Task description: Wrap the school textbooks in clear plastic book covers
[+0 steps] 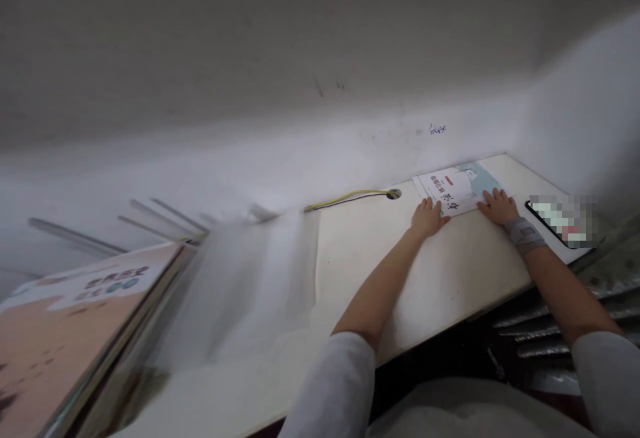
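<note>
A thin booklet (454,191) with a white and pale blue cover and dark characters lies flat against the wall at the far right part of the desk. My left hand (429,217) rests on its near left corner, fingers stretched forward and thumb out to the side. On the booklet's near right end lies my right hand (499,207), its fingers spread flat. A grey band (525,233) goes round my right wrist. Neither hand is closed around anything.
A phone-like device (553,225), its screen blurred out, lies right of my right hand. Yellow and black cables (350,197) run to a hole (395,194) in the white desk (360,258). A book stack (75,331) and a clear plastic sheet (250,285) lie left.
</note>
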Demonstrator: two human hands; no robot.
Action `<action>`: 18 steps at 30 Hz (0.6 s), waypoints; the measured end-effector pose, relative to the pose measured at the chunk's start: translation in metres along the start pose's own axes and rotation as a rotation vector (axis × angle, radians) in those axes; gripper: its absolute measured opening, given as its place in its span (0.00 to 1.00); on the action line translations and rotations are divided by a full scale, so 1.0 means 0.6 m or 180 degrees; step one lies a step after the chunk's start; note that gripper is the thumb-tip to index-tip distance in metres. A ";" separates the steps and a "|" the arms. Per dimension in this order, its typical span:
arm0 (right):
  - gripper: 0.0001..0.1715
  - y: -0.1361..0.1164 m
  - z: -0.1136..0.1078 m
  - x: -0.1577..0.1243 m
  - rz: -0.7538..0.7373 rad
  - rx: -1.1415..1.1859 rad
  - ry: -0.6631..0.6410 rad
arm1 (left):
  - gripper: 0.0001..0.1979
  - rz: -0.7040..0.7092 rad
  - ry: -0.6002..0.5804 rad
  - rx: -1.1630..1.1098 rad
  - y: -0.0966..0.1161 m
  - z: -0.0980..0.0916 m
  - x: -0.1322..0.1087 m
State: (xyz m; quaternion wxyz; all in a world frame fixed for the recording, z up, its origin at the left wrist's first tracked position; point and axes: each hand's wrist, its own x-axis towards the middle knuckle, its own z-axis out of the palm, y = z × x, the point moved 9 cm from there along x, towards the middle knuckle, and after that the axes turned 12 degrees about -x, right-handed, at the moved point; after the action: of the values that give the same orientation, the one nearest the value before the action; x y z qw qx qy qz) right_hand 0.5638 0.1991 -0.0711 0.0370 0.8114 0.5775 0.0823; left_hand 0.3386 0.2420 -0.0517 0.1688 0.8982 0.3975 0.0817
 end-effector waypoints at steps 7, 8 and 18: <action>0.37 0.010 0.011 0.023 0.0075 -0.0032 -0.0083 | 0.37 0.0005 0.0266 -0.0108 -0.003 0.007 0.003; 0.38 0.011 0.011 0.023 0.0079 -0.0030 -0.0069 | 0.37 0.0013 0.0292 -0.0121 -0.002 0.005 0.002; 0.36 -0.043 -0.060 -0.054 -0.0133 -0.0085 0.1288 | 0.31 0.0199 0.0533 -0.0005 0.008 -0.028 -0.125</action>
State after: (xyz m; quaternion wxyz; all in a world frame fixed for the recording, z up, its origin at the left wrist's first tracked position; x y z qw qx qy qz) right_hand 0.5232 0.1757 -0.0427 -0.0673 0.7656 0.5887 0.2505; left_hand 0.2869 0.1875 -0.0353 0.1330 0.9001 0.3819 0.1620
